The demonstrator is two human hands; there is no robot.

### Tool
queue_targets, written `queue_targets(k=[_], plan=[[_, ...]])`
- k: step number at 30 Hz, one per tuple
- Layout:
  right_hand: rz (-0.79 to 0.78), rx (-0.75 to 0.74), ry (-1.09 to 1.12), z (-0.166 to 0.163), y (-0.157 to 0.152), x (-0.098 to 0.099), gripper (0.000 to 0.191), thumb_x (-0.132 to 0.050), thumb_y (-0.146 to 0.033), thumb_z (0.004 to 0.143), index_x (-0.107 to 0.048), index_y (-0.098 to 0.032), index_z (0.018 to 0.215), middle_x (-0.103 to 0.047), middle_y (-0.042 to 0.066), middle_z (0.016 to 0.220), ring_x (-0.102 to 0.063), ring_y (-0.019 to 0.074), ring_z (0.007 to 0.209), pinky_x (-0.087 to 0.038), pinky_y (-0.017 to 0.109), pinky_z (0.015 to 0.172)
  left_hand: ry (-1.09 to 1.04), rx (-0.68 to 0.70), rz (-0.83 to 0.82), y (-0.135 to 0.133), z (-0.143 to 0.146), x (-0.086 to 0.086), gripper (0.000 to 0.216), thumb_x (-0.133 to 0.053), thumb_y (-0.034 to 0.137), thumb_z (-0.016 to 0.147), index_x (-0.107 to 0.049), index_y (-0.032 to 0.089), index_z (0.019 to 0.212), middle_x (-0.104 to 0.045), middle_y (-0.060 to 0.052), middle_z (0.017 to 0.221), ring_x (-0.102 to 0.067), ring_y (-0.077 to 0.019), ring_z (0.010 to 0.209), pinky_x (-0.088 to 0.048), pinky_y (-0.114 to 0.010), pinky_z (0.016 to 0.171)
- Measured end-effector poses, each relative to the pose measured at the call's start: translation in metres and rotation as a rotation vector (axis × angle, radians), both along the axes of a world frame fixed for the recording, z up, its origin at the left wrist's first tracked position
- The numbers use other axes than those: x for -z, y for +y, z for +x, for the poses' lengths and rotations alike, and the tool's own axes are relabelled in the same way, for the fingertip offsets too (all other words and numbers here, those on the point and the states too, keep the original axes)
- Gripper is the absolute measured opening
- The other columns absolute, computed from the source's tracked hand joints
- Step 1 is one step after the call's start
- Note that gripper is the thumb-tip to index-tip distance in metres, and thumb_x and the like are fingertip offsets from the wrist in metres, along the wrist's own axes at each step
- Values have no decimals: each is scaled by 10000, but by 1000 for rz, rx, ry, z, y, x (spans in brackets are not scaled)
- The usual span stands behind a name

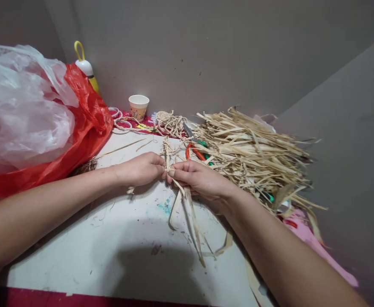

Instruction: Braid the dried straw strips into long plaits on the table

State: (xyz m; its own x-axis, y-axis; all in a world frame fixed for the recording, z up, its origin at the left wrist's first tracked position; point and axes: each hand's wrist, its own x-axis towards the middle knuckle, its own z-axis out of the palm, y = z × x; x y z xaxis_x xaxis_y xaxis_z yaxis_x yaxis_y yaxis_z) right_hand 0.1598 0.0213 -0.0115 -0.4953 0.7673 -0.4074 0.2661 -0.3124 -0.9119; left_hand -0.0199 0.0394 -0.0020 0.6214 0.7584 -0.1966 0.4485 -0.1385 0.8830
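My left hand (142, 168) and my right hand (197, 178) meet at the middle of a white table (116, 238), both pinched on a braid of pale dried straw strips (166, 151). The braided part runs away from my fingers toward the wall. Loose strip ends (193, 221) hang from under my right hand toward me. Both hands are closed on the strips, fingertips almost touching.
A big heap of dried straw strips (253, 153) lies right of my hands, with orange-handled scissors (195, 151) at its edge. Clear and red plastic bags (30, 123) fill the left. A paper cup (138, 106), white rings (118, 119) and a coiled braid (169, 121) stand by the grey wall.
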Motion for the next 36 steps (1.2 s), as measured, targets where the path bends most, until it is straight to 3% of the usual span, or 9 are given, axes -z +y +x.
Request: queue_targets(k=[4,7,15,19,23,26,28,30,36], plan=[[114,-71,-113,3,1,2,241,-512,-372,825,-581,-143,797,-305,-84,498,-210,51,405,-162,185,372,-24,-78,-126,-1,2,2,200,-447,187,743,-607,149,628,-451,47,462,-357,-68,406,-272,-195,418],[284,-123,-226,3,0,2,238,-481,-343,839,-600,-139,812,-344,-65,534,-256,61,448,-196,190,415,-58,-99,-284,-1,4,4,193,-463,242,753,-580,166,619,-292,81,386,-192,-65,321,-136,-231,341],[441,-152,-371,6,-3,-8,230,-487,-328,823,-553,-144,700,-398,-48,567,-342,78,519,-274,202,477,-55,-228,-240,-7,10,6,180,-500,218,752,-522,167,581,-312,86,358,-212,-46,308,-119,-211,346],[334,-129,-385,11,-1,-11,221,-504,-311,808,-538,-150,660,-493,-38,504,-363,67,430,-272,195,427,-34,-207,-161,-9,10,6,193,-516,209,749,-503,156,564,-340,80,406,-240,-38,357,-150,-196,374],[62,40,-163,1,-6,-14,190,-477,-243,772,-563,-136,641,-582,11,464,-363,59,351,-242,184,373,-61,-178,-87,-11,9,4,207,-511,204,754,-525,143,557,-369,73,429,-262,-40,398,-189,-188,396],[-97,163,-1,-15,-14,-13,187,-447,-218,738,-558,-135,612,-601,35,454,-349,62,314,-227,189,349,-100,-148,-133,-12,8,6,218,-464,216,783,-564,141,604,-493,49,453,-284,-43,383,-210,-183,384],[-96,198,-15,-23,-20,-11,185,-441,-218,735,-558,-138,617,-623,41,485,-340,61,303,-223,195,340,-142,-136,-197,-13,7,8,227,-433,205,789,-550,150,602,-536,39,453,-285,-43,356,-207,-183,366],[11,190,-134,-28,-26,-9,188,-437,-213,741,-568,-140,628,-637,36,525,-345,61,307,-237,205,346,-183,-159,-236,-13,7,10,226,-431,178,774,-511,160,564,-492,52,405,-271,-41,330,-189,-185,352],[636,100,-652,-30,-31,1,294,-425,-242,812,-558,-163,562,-567,48,518,-442,116,456,-280,253,484,-245,-239,-286,-14,9,6,309,-477,155,767,-371,176,477,-315,85,366,-242,-26,314,-140,-199,347]])
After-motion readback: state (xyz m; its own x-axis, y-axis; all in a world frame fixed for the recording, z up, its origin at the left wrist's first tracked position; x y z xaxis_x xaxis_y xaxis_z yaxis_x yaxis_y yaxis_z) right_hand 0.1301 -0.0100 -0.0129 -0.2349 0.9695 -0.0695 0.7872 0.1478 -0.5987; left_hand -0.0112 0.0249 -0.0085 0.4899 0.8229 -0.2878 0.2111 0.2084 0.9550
